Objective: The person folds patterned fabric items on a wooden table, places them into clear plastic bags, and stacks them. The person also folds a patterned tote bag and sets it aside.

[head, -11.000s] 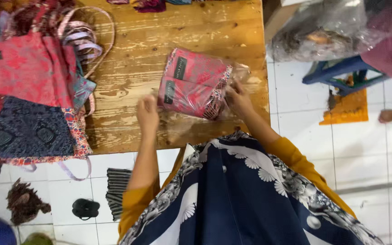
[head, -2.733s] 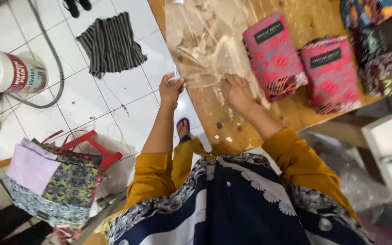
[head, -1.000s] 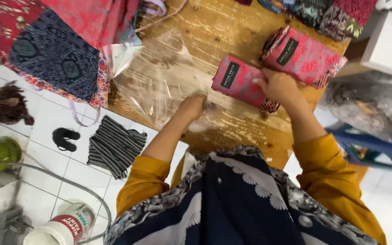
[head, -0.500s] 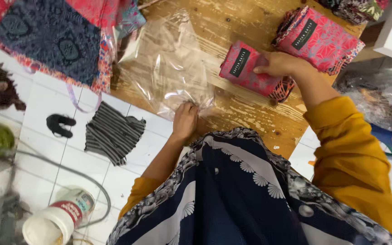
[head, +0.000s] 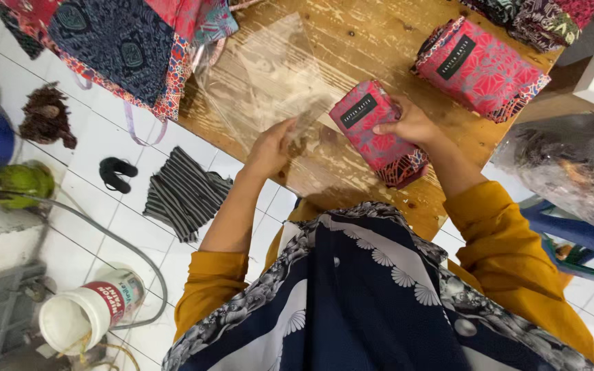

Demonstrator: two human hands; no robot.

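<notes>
A folded pink patterned cloth bundle [head: 378,130] with a dark label lies near the front edge of the wooden bench [head: 379,41], gripped from its right side by the right hand [head: 410,125], whose fingers curl closed over its edge. Just to its left, a clear plastic bag [head: 269,82] is spread flat on the bench (creased and see-through, so the wood grain shows through it). The left hand [head: 273,143] pinches the bag's near edge, fingers closed on the plastic, close beside the bundle. A second pink bundle [head: 482,65] of the same kind sits farther back to the right, well apart. Patterned cloth bags [head: 125,48] hang over the bench's left end. On the tiled floor below lie a striped cloth [head: 183,199] and a white bucket [head: 87,316].
</notes>
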